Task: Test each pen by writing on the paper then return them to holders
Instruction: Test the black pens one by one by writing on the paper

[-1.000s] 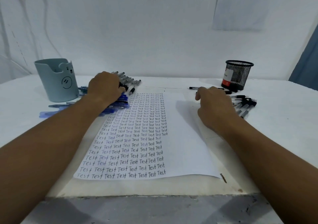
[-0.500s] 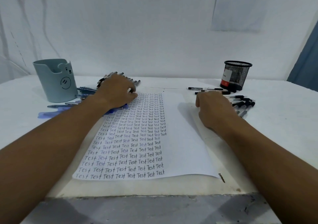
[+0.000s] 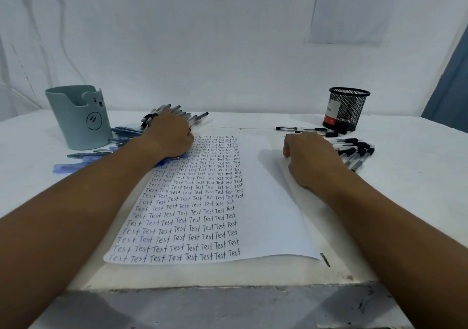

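Observation:
The white paper [image 3: 263, 202] lies in the middle of the table, its left half filled with rows of "Test". My left hand [image 3: 169, 136] is at the paper's top left corner and grips a bundle of black pens [image 3: 174, 109] that fans out behind the knuckles. Blue pens [image 3: 86, 154] lie beside and under that hand, next to the grey-blue bear holder [image 3: 76, 121]. My right hand [image 3: 311, 156] is at the paper's right edge, fingers curled down over the near ends of a fan of black pens [image 3: 357, 151]. The black mesh holder [image 3: 347, 108] stands behind them.
Two or three loose black pens [image 3: 301, 128] lie in a row between the paper's top right corner and the mesh holder. A blue stain [image 3: 68, 168] marks the table at the left. The table's front edge [image 3: 228, 287] is close, and a white wall rises behind.
My left hand slid right and slightly away over the pen pile, off the blue pens, and black pens now fan out behind it. My right hand has hardly moved.

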